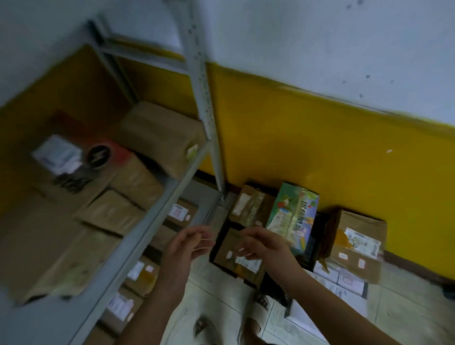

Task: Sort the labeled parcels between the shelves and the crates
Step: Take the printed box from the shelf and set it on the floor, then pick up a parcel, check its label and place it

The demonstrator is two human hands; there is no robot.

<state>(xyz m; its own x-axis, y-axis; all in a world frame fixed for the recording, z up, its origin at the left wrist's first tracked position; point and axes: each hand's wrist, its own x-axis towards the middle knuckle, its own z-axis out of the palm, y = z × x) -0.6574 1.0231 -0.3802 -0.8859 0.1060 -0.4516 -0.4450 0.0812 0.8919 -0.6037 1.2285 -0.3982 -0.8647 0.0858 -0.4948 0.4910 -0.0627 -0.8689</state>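
I am holding my left hand (187, 247) and right hand (261, 246) loosely open, both empty, over the brown parcel (225, 246) lying in the floor crate (213, 256) below and between them, with my right nearer.

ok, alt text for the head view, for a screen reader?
A person's left hand and right hand, both empty, hover over labeled parcels in dark crates on the floor by a yellow wall. At left, a grey metal shelf holds brown boxes. The frame is motion-blurred.
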